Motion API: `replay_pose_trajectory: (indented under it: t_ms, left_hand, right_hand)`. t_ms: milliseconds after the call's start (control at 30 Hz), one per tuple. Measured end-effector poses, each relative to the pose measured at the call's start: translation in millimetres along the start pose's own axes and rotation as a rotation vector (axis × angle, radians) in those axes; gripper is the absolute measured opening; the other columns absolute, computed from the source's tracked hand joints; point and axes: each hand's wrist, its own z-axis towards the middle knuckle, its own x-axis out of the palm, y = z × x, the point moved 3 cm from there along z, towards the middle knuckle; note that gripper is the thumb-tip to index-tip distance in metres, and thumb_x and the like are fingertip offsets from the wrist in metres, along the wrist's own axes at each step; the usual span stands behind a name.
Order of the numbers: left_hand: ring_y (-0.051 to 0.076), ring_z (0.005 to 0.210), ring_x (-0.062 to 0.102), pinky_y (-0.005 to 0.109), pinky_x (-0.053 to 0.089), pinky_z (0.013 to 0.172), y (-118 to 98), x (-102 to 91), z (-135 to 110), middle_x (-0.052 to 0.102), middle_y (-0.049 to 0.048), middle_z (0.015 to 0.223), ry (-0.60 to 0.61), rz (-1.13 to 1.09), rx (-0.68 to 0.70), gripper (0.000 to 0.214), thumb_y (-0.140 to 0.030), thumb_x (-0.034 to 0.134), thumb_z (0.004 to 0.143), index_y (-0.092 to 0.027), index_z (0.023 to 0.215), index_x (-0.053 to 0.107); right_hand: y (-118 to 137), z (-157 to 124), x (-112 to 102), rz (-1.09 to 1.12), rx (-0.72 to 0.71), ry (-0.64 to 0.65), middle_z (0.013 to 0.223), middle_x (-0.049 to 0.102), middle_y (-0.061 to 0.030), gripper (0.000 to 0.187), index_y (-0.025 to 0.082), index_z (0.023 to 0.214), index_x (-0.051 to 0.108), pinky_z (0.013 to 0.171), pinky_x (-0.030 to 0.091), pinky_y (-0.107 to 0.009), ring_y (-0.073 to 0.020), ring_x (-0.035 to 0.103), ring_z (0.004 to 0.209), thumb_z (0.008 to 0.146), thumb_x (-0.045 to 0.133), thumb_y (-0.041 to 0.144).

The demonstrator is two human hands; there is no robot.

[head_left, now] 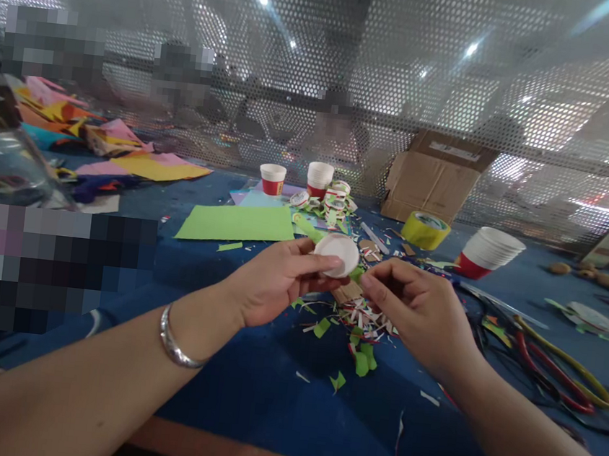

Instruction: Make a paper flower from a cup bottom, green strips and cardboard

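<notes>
My left hand (291, 277) grips the cut-off bottom of a paper cup (346, 248), a white disc with a low rim, with the thumb across its face. A green paper strip (307, 227) sticks out behind it. Just to the right, my right hand (419, 302) is closed with thumb and forefinger pinched together; whatever is between them is too small to make out. Below both hands lie scraps of green paper (362, 361) and thin white and red paper shreds (363, 318). A green paper sheet (237, 222) lies beyond my left hand.
Farther back stand paper cups (272, 180) beside a pile of cut cup bottoms (337, 204). Yellow tape (426, 231), stacked cups (490, 251) and a cardboard box (432, 180) are right of centre. Cables and red-and-yellow handles (590, 378) lie at right, coloured paper (158, 166) at left.
</notes>
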Motion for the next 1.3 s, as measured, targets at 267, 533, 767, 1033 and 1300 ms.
replay_pose_trajectory:
  t_ms: [267,533,767,1033,1300]
  left_hand:
    - [0.013,0.083,0.069,0.025,0.056,0.077,-0.2,0.3,-1.1,0.076,0.0085,0.100,-0.039,0.033,0.036,0.018,-0.010,0.079,0.077,-0.011,0.095,0.076]
    - [0.014,0.087,0.066,0.023,0.055,0.071,-1.9,0.2,-3.1,0.075,0.0094,0.100,-0.040,0.076,0.114,0.019,-0.019,0.080,0.078,-0.012,0.095,0.076]
    - [0.016,0.089,0.067,0.025,0.056,0.074,1.8,1.8,-2.3,0.074,0.0108,0.101,-0.049,0.111,0.080,0.023,-0.021,0.080,0.077,-0.010,0.097,0.076]
    - [0.016,0.086,0.068,0.027,0.055,0.077,0.6,1.1,-2.1,0.075,0.0109,0.101,-0.033,0.115,0.061,0.024,-0.020,0.080,0.077,-0.010,0.098,0.076]
    - [0.017,0.085,0.067,0.028,0.055,0.075,-1.9,-0.4,-0.7,0.075,0.0106,0.094,-0.046,0.223,0.117,0.031,-0.038,0.076,0.083,-0.011,0.098,0.077]
  right_hand:
    - [-4.0,-0.3,1.4,-0.005,0.030,0.021,0.067,0.059,0.0028,0.024,0.019,0.081,0.068,0.055,0.036,-0.025,-0.0109,0.047,0.061,0.093,0.064,0.040]
    - [-5.2,-0.9,1.8,-0.009,0.043,0.036,0.067,0.059,0.0022,0.024,0.019,0.080,0.068,0.056,0.037,-0.026,-0.0118,0.048,0.062,0.092,0.064,0.040]
    - [-3.1,1.0,2.5,-0.004,0.027,0.037,0.068,0.059,0.0023,0.024,0.019,0.081,0.068,0.057,0.037,-0.026,-0.0117,0.048,0.062,0.093,0.063,0.040]
    - [-8.4,0.9,2.4,-0.008,0.044,0.037,0.071,0.063,0.0011,0.025,0.020,0.083,0.069,0.059,0.039,-0.026,-0.0131,0.052,0.065,0.093,0.064,0.043]
    - [-4.5,1.5,-2.5,-0.073,0.029,-0.041,0.067,0.063,0.0006,0.032,0.019,0.084,0.071,0.054,0.038,-0.025,-0.0120,0.053,0.059,0.095,0.061,0.048]
